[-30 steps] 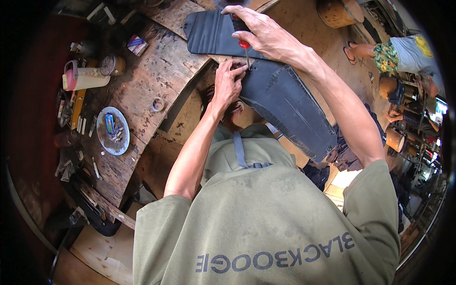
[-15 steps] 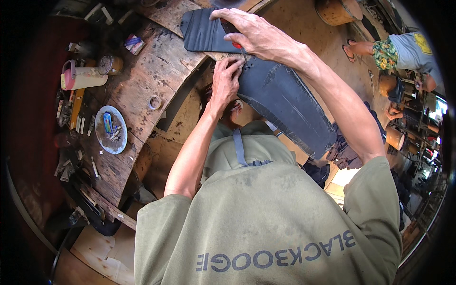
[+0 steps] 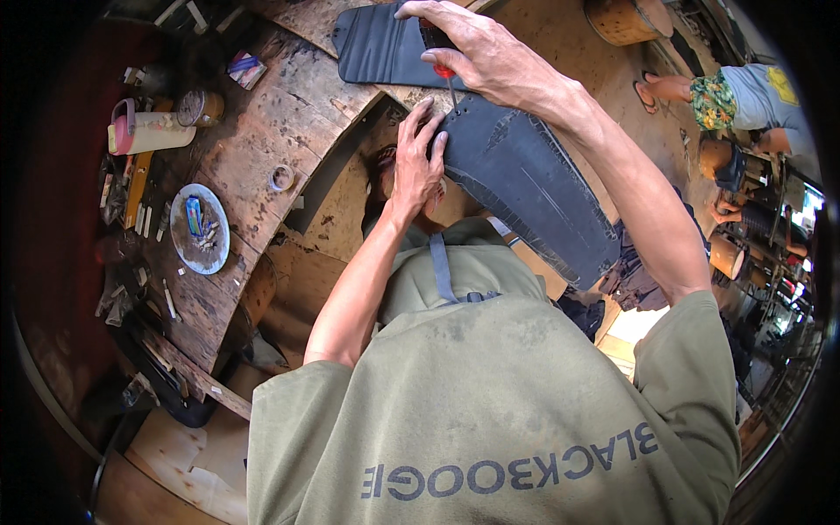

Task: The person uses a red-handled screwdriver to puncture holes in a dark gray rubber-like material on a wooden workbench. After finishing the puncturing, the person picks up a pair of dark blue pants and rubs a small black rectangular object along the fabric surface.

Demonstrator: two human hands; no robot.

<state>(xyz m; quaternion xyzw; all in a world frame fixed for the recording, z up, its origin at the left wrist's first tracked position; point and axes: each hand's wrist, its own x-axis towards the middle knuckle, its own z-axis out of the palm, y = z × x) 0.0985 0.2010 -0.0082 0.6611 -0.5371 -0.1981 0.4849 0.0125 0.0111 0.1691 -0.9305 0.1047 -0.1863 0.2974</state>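
Note:
A long black panel point(image 3: 525, 188), leather-like with a scuffed edge, slants from the bench edge down to the right beside my body. Small holes dot its far end. My right hand point(image 3: 490, 57) is closed round a screwdriver-like tool point(image 3: 445, 72) with a black and red handle. Its thin metal shaft points down at the holes; I cannot tell how deep the tip sits. At the panel's left edge is my left hand point(image 3: 417, 162), fingers stretched and somewhat apart, thumb at the edge. Beyond them lies a second black ridged piece point(image 3: 376, 48), partly covered by my right hand.
On the worn wooden bench point(image 3: 262, 140) stand a blue-rimmed plate point(image 3: 226, 229) with small bits, a tape roll point(image 3: 281, 178), a pink-lidded jug point(image 3: 157, 136) and a round tin point(image 3: 199, 108). A wooden stool point(image 3: 628, 19) is at the far right, near another person point(image 3: 752, 96).
My left hand's fingers have straightened and moved away from the tool's tip. My right hand and the tool have shifted slightly to the right. The view has moved slightly too.

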